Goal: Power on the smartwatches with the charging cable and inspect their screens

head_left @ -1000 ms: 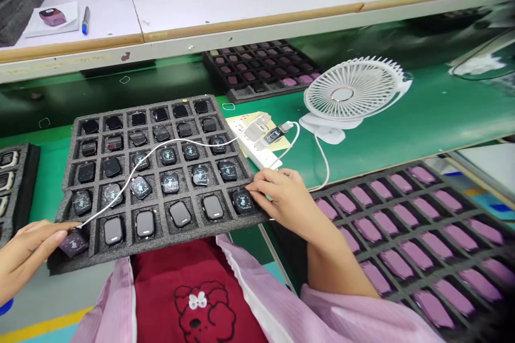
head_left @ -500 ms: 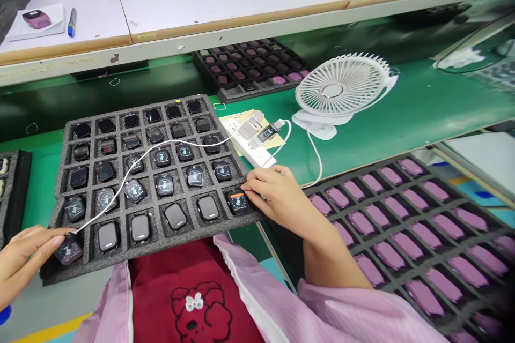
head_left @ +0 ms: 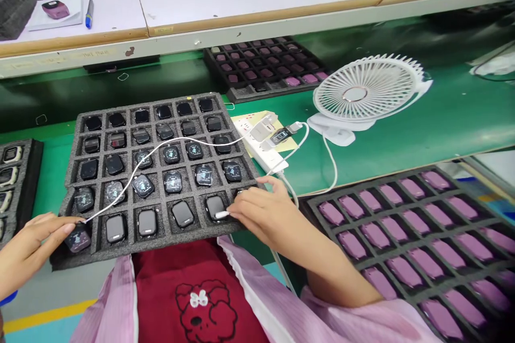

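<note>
Black square-cased smartwatch with a faintly lit, violet-tinted screen [head_left: 78, 239]: at eight o'clock in a dark grey foam compartment tray [head_left: 161, 240]. Principal risk, by judgement: the slim white cable [head_left: 105, 207] drapes over other black watches [head_left: 174, 181], so a tug could snag one or come loose from the smartwatch. Second risk: the short white plug [head_left: 221, 215], over a grey-faced square watch [head_left: 214, 203] at four o'clock, might scratch it if let slip. Condition: smartwatch slightly tilted, corners rounded, upper edge partly covered. Left hand [head_left: 38, 244]: thumb and fingers pinched on the cable's end at that edge. Right hand [head_left: 269, 213]: fingertips clamped on the plug. Outward: white oblong power strip [head_left: 270, 159], three o'clock; round white plastic fan [head_left: 354, 95], two o'clock.
</note>
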Demonstrator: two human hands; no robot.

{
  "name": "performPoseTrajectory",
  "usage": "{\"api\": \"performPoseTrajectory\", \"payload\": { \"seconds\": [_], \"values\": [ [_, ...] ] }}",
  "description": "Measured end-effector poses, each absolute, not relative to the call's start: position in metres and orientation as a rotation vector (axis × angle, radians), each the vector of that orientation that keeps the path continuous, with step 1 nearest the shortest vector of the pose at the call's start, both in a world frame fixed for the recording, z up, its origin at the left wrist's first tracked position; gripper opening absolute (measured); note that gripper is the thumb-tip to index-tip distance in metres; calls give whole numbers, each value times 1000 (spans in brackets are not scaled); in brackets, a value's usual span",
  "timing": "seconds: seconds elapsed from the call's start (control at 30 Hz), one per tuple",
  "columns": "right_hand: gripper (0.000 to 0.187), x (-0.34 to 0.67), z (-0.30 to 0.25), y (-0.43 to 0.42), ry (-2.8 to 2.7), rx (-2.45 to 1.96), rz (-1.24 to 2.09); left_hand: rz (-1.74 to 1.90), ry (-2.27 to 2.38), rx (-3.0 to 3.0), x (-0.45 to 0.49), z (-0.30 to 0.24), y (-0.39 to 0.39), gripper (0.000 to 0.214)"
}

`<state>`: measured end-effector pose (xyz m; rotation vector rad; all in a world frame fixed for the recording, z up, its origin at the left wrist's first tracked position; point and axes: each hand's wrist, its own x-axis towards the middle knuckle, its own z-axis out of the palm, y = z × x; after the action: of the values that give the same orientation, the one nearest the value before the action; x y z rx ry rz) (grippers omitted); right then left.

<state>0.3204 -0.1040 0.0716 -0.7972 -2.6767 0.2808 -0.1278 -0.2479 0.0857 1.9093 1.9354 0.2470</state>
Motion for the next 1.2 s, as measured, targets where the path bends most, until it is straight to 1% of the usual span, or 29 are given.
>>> {"api": "performPoseTrajectory", "payload": {
  "seconds": [0.1,0.23,0.47,0.6,0.7,0.77,0.87,0.93,1.03,1.13,1.2],
  "values": [
    [26,316,73,-106,-2726,-749,285,226,1948,1913,-118,94,-244,41],
    [21,314,77,-102,-2655,-685,367,217,1945,1902,-111,97,-245,39],
    [27,308,49,-83,-2708,-682,83,237,1950,1797,-99,97,-249,46],
    [30,310,39,-77,-2712,-610,99,241,1979,1716,-97,99,-251,43],
    [31,311,39,-77,-2710,-610,115,318,2203,1650,-91,104,-252,36],
    [32,311,39,-77,-2717,-625,121,454,2334,1647,-81,107,-252,32],
    [31,311,40,-78,-2738,-647,118,577,2161,1767,-57,104,-251,27],
    [31,310,43,-79,-2748,-659,115,497,2047,1879,-40,98,-251,22],
    [30,308,50,-83,-2756,-721,136,318,2085,2066,-23,87,-251,13],
    [26,304,58,-86,-2775,-783,161,198,2161,2274,-18,83,-248,17],
    [25,301,61,-87,-2777,-808,161,138,2129,2411,-20,84,-244,19]
  ]
}}
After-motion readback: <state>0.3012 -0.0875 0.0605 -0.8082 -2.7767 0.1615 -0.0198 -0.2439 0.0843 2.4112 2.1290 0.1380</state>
